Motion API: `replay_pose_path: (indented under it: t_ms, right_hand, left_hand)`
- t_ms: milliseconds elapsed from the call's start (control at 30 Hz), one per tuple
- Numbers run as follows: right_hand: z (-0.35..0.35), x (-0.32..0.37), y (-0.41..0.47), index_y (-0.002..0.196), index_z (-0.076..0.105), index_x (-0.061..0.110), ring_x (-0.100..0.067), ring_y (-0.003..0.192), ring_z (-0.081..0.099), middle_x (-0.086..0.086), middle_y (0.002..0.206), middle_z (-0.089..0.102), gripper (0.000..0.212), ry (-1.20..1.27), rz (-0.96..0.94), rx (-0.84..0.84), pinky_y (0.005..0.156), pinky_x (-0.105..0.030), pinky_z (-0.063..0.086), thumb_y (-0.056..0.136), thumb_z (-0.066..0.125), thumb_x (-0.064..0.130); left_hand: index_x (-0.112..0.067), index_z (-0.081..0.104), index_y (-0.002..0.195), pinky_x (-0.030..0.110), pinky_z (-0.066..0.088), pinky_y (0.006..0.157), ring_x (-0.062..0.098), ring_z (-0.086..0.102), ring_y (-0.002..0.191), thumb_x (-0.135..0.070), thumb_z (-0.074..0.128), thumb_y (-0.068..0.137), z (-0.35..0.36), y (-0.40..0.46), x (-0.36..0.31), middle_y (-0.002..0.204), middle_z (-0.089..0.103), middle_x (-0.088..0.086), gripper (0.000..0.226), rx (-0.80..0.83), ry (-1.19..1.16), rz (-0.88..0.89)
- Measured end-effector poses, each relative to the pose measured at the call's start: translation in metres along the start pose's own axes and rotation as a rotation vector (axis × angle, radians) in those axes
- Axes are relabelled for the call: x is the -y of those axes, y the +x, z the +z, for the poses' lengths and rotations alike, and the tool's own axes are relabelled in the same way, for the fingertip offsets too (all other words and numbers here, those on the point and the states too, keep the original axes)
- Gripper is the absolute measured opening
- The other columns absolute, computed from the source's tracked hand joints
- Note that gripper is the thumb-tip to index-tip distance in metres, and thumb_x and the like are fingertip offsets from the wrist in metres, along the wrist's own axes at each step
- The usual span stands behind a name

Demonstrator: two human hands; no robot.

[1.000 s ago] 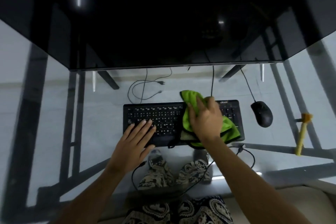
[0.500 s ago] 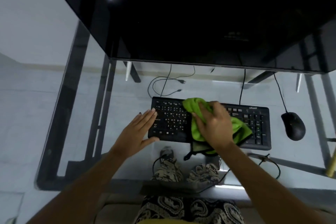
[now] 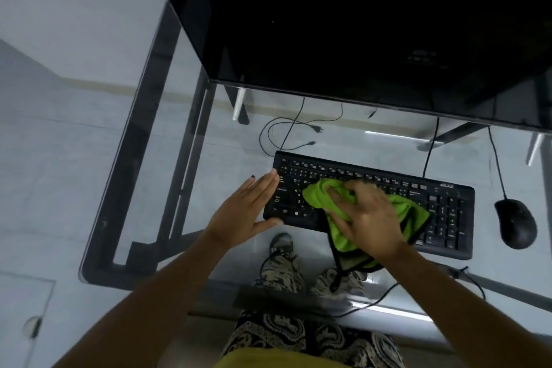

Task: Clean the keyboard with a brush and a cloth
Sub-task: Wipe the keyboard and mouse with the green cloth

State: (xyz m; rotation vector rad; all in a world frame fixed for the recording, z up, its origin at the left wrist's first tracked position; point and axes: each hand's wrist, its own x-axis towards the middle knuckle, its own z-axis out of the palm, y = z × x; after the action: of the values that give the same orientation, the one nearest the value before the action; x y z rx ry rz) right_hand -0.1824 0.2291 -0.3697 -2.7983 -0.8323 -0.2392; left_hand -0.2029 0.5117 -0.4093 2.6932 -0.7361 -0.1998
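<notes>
- Foreground: patterned trousers (image 3: 313, 340) of the seated person at the bottom edge, w/ a strip of yellow garment just below them; both bare forearms reach up from here toward the desk.
- Glass desk (image 3: 194, 188): transparent top on a dark frame; feet and shoes are seen through the glass, below the kbd's near edge.
- Left hand (image 3: 248, 212): flat and open, fingers together & extended, set against the left end of the keyboard (image 3: 445, 212). Fingertips lie at the far-left corner, thumb at the near-left corner — it braces the kbd and holds nothing.
- Right hand (image 3: 366, 218): palm down on the green cloth (image 3: 343, 233), fingers curled over a bunched fold and pressing it onto the keys.
- Green cloth: crumpled, dark-edged, lying over the middle of the kbd; its near part hangs past the front edge onto the glass.
- Keyboard: black, full-size, lying at a slight slant on the desk; left keys and right-hand numpad are uncovered. A cable leaves its far edge.
- Mouse (image 3: 515, 224): black, just right of the kbd, not touching it; cord runs away to the far side.
- Loose cables (image 3: 286, 131): looped beyond the kbd's far-left corner.
- Far — black monitor (image 3: 358, 24): screen dark, filling the upper frame.
</notes>
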Motion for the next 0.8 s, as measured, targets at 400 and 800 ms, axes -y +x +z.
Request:
replay_pose_path:
  t_ms: [400,800]
  right_hand:
    - [-0.021,-0.050,-0.016,0.114,0.070,0.015,-0.031,0.081,0.060,-0.017,0.099,0.061,0.040,-0.008,0.000,0.017,0.071,-0.039,0.051,0.089,0.055,0.042]
    - [0.009,0.005,0.007,0.125,0.059,0.025,-0.020,0.090,0.055,-0.004,0.115,0.047,0.043,0.066,-0.494,0.131,0.077,-0.037,0.049,0.086,0.055,0.042]
  left_hand:
    - [-0.008,0.023,0.148,0.041,0.025,0.115,0.026,0.023,0.143,-0.007,0.068,0.085,0.012,-0.037,0.012,0.154,0.024,0.009,0.077,-0.045,0.156,0.197]
    - [-0.009,0.030,0.145,0.035,0.020,0.118,0.022,0.023,0.143,0.012,0.056,0.083,0.016,-0.044,0.016,0.152,0.029,0.006,0.070,-0.131,0.078,0.181]
